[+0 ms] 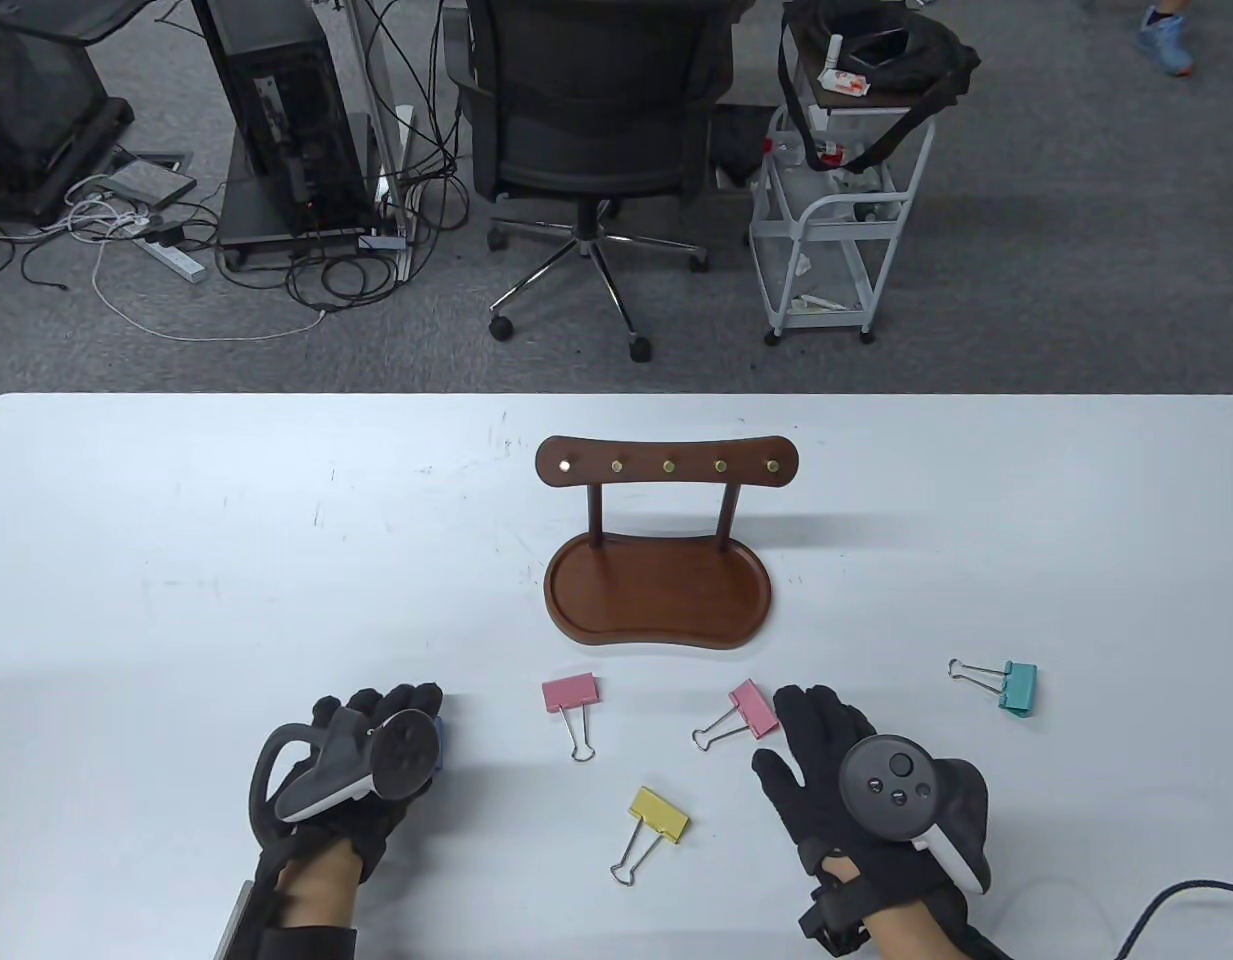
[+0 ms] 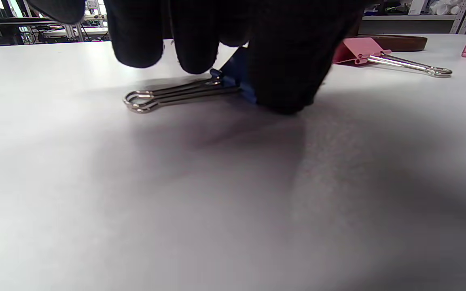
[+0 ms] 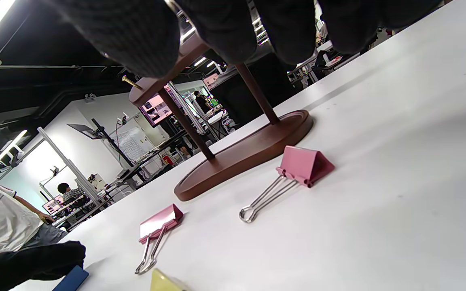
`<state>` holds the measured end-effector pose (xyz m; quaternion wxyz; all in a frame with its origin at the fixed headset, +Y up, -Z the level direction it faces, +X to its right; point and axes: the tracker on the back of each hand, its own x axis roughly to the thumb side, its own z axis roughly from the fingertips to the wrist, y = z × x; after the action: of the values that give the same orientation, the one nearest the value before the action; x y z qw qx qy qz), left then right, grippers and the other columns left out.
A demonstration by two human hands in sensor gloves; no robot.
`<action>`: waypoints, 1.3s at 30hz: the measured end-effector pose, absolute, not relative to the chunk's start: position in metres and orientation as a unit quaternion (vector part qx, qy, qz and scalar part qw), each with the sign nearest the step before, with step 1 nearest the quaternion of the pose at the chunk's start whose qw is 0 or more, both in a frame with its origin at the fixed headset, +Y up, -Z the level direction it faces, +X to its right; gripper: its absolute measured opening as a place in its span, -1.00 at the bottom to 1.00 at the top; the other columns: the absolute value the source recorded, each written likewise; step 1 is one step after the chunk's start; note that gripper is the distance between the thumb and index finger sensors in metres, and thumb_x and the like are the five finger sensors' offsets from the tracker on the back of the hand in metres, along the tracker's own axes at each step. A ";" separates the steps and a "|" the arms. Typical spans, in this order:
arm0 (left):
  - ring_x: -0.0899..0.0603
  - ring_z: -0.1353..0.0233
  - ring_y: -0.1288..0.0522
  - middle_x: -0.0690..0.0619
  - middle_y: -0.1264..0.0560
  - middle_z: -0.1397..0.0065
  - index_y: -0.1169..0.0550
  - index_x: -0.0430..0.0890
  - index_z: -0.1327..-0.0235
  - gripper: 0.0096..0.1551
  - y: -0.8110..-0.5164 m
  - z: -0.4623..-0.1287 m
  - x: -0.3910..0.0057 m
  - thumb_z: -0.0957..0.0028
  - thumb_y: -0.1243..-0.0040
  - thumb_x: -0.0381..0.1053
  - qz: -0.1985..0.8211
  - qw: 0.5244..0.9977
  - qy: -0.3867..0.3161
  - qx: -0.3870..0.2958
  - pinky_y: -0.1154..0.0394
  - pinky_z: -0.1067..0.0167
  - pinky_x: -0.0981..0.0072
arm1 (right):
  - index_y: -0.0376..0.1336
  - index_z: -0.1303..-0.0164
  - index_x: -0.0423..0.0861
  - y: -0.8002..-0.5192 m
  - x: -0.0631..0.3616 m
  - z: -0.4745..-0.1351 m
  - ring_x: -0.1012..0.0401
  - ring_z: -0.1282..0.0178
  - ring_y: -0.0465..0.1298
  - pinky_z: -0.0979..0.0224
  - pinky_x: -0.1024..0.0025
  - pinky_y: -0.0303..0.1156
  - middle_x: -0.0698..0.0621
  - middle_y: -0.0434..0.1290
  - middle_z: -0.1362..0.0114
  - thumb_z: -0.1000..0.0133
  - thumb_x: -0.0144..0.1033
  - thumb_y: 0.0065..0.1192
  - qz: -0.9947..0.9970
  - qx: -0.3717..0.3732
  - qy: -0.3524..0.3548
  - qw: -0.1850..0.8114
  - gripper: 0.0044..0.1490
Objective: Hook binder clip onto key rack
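While the right hand (image 1: 856,760) hovers flat with fingers spread, holding nothing, the left hand (image 1: 376,745) at 8 o'clock is down on a blue clip (image 2: 233,79), its fingertips (image 2: 281,81) pressing the body to the table (image 1: 176,560); whether they have actually closed around it I cannot tell. The clip's wire handles lie flat, pointing out from under the glove. This looks like the pick-up step. At 6 o'clock lies a yellow clip (image 1: 659,812), beyond it two pink clips (image 1: 571,692) (image 1: 752,707), and a teal clip (image 1: 1018,687) at 3 o'clock. Farthest, at 12 o'clock, stands the rack (image 1: 666,465), its brass pegs all bare. Next move probably calls for pinching the blue body, lifting it, and threading a handle loop over a peg.
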<state>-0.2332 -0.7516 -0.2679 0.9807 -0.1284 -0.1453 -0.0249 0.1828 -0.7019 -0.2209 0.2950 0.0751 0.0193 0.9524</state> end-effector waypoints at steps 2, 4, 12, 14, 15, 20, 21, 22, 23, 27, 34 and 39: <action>-0.53 -0.60 -0.35 -0.20 -0.41 -0.66 -0.27 -0.20 -0.71 0.06 -0.751 -0.268 -0.233 0.04 -0.52 -0.02 -0.027 0.980 -0.147 -0.128 -0.14 -0.43 -0.64 | 0.09 -0.72 -0.30 -0.702 0.183 -0.221 -0.51 -0.55 0.12 -0.44 -0.46 0.06 -0.51 0.12 -0.70 -0.25 0.00 0.18 0.952 0.075 0.020 0.295 -0.05; -0.52 -0.59 -0.37 -0.20 -0.43 -0.64 -0.28 -0.20 -0.70 0.05 -0.751 -0.269 -0.232 0.05 -0.53 -0.02 -0.028 0.981 -0.149 -0.124 -0.15 -0.43 -0.64 | 0.09 -0.72 -0.30 -0.702 0.183 -0.221 -0.51 -0.55 0.12 -0.44 -0.46 0.06 -0.51 0.12 -0.70 -0.25 0.00 0.18 0.952 0.075 0.019 0.295 -0.06; -0.48 -0.54 -0.43 -0.26 -0.46 -0.58 -0.28 -0.27 -0.69 0.06 -0.753 -0.268 -0.231 0.04 -0.52 0.01 -0.037 0.980 -0.161 -0.109 -0.17 -0.43 -0.63 | 0.09 -0.72 -0.30 -0.702 0.182 -0.221 -0.51 -0.55 0.12 -0.44 -0.46 0.06 -0.51 0.13 -0.70 -0.25 0.00 0.18 0.952 0.076 0.019 0.295 -0.06; -0.49 -0.52 -0.45 -0.29 -0.47 -0.56 -0.27 -0.31 -0.68 0.07 -0.753 -0.268 -0.231 0.03 -0.50 0.03 -0.036 0.980 -0.163 -0.106 -0.18 -0.42 -0.62 | 0.09 -0.72 -0.31 -0.702 0.182 -0.221 -0.51 -0.55 0.12 -0.43 -0.46 0.06 -0.51 0.13 -0.70 -0.25 0.00 0.18 0.952 0.077 0.019 0.295 -0.05; -0.49 -0.51 -0.45 -0.30 -0.46 -0.56 -0.26 -0.33 -0.69 0.08 -0.753 -0.267 -0.231 0.02 -0.49 0.04 -0.035 0.980 -0.163 -0.105 -0.18 -0.42 -0.62 | 0.09 -0.72 -0.30 -0.702 0.183 -0.221 -0.51 -0.55 0.12 -0.44 -0.46 0.06 -0.51 0.13 -0.70 -0.25 0.00 0.18 0.952 0.077 0.019 0.295 -0.06; -0.50 -0.49 -0.46 -0.33 -0.47 -0.54 -0.24 -0.37 -0.68 0.10 -0.749 -0.267 -0.228 0.00 -0.47 0.06 -0.020 0.982 -0.161 -0.098 -0.18 -0.41 -0.63 | 0.09 -0.72 -0.31 -0.703 0.182 -0.221 -0.51 -0.55 0.12 -0.44 -0.46 0.06 -0.51 0.13 -0.70 -0.25 0.00 0.18 0.952 0.077 0.020 0.295 -0.05; -0.50 -0.49 -0.46 -0.33 -0.47 -0.54 -0.24 -0.37 -0.68 0.10 -0.746 -0.267 -0.227 0.00 -0.47 0.06 -0.013 0.983 -0.159 -0.092 -0.18 -0.41 -0.63 | 0.09 -0.72 -0.31 -0.703 0.182 -0.221 -0.51 -0.55 0.12 -0.44 -0.46 0.06 -0.51 0.13 -0.70 -0.25 0.00 0.18 0.952 0.078 0.020 0.294 -0.05; -0.51 -0.49 -0.46 -0.33 -0.47 -0.54 -0.24 -0.38 -0.68 0.10 -0.744 -0.267 -0.226 0.00 -0.47 0.06 -0.008 0.983 -0.159 -0.091 -0.18 -0.41 -0.64 | 0.09 -0.72 -0.31 -0.703 0.182 -0.221 -0.51 -0.55 0.12 -0.44 -0.46 0.06 -0.51 0.13 -0.70 -0.25 0.00 0.18 0.952 0.078 0.020 0.294 -0.05; -0.51 -0.49 -0.46 -0.33 -0.47 -0.54 -0.24 -0.38 -0.68 0.10 -0.740 -0.266 -0.224 0.00 -0.47 0.07 -0.002 0.983 -0.162 -0.086 -0.18 -0.41 -0.64 | 0.09 -0.72 -0.31 -0.703 0.182 -0.221 -0.51 -0.55 0.12 -0.44 -0.46 0.06 -0.51 0.13 -0.70 -0.25 0.00 0.18 0.952 0.079 0.020 0.294 -0.05; -0.51 -0.48 -0.47 -0.34 -0.47 -0.53 -0.24 -0.38 -0.68 0.09 -0.723 -0.264 -0.212 -0.01 -0.46 0.07 0.012 0.983 -0.174 -0.062 -0.18 -0.40 -0.64 | 0.09 -0.72 -0.31 -0.704 0.181 -0.221 -0.51 -0.55 0.12 -0.44 -0.46 0.06 -0.51 0.13 -0.70 -0.25 0.00 0.18 0.952 0.080 0.021 0.294 -0.06; -0.51 -0.48 -0.48 -0.34 -0.48 -0.53 -0.24 -0.39 -0.68 0.10 -0.686 -0.257 -0.177 -0.02 -0.45 0.08 0.042 0.976 -0.211 -0.020 -0.18 -0.41 -0.64 | 0.09 -0.72 -0.31 -0.704 0.181 -0.221 -0.51 -0.54 0.13 -0.44 -0.46 0.06 -0.51 0.13 -0.70 -0.25 0.00 0.18 0.952 0.081 0.022 0.293 -0.05; -0.51 -0.47 -0.48 -0.34 -0.49 -0.52 -0.25 -0.39 -0.68 0.09 -0.669 -0.250 -0.142 -0.03 -0.45 0.09 0.027 0.969 -0.246 -0.001 -0.18 -0.41 -0.64 | 0.09 -0.72 -0.31 -0.704 0.181 -0.221 -0.51 -0.54 0.13 -0.43 -0.46 0.07 -0.51 0.14 -0.70 -0.25 -0.01 0.18 0.953 0.084 0.020 0.291 -0.06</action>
<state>-0.1418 -0.6692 -0.2498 0.9689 -0.0006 -0.2461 0.0269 0.1807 -0.7043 -0.2205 0.2912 0.0842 0.0198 0.9527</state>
